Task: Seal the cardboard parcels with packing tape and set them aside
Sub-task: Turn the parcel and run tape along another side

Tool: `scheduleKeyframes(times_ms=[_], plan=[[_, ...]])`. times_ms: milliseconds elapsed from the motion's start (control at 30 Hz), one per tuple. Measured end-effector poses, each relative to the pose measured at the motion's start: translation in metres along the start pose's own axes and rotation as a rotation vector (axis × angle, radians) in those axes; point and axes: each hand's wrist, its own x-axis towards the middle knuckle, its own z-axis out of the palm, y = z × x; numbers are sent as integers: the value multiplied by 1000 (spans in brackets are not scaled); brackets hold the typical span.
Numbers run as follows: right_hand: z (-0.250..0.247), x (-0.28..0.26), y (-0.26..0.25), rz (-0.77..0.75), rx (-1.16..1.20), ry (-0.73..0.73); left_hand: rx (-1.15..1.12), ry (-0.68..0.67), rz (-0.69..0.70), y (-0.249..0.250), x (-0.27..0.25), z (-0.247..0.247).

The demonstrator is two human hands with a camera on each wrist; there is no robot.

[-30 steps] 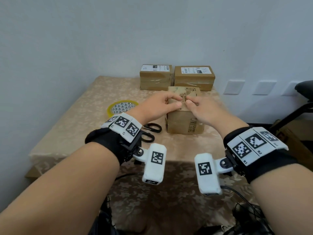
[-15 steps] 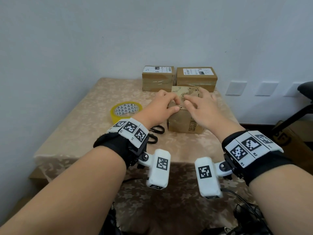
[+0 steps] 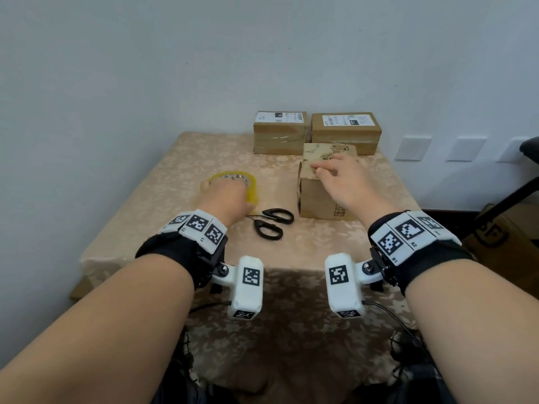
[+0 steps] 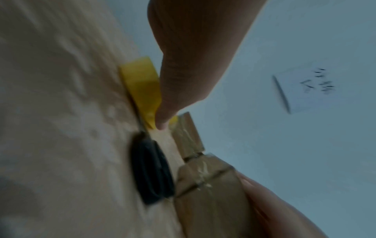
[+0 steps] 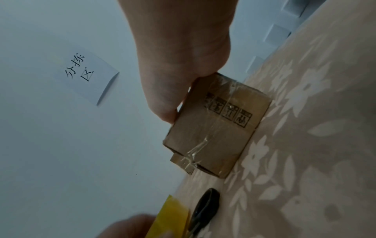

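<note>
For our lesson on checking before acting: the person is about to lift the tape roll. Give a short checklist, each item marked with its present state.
1. Left hand on the yellow tape roll: ok, it touches the roll; how the fingers lie cannot tell.
2. Right hand steadying the near cardboard parcel: ok, it presses on the top.
3. Parcel flaps shut: ok, held down under the hand.
4. Scissors within reach: ok, on the table between roll and parcel.
5. Loose tape end found: cannot tell.
6. Room beside the two labelled parcels at the back: cannot tell.
</note>
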Motion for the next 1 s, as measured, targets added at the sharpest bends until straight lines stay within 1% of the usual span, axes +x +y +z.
scheduleKeyframes(times_ms=[67,100,167,200,267,333,400,433,467,533,633,767,900,1000], plan=[[1,-2,1,-11,-56,14,-89,-51,-11,-7,0,4],[1,-2,0,-13,-84,34,-194,-37,-14,-9,2,5],[-1,-3,-6,-19,-116,98,-495,38,27,-9,5,-2],[-5,-5,-11,-32,-99,132,-658,86,71,-8,4,-10],[-13,-6,-25,-77,51,160,-875,200,160,0,-2,-29],[-22,-10,-39,-95,306,122,-990,290,214,7,-7,-44],[-25,-13,-50,-63,518,45,-1020,322,246,9,-8,-49],[-25,-15,-53,-44,593,3,-1016,315,248,10,-9,-49],[-25,-16,-55,-35,642,-22,-1009,310,247,11,-9,-48],[-25,-18,-56,-31,692,-12,-980,307,234,12,-9,-49],[-25,-16,-56,-33,705,45,-908,320,252,14,-12,-50],[-23,-14,-58,9,716,26,-854,330,278,16,-10,-47],[-17,-11,-55,82,637,73,-974,361,339,17,-10,-46],[-15,-9,-53,160,687,88,-987,386,351,18,-10,-45]])
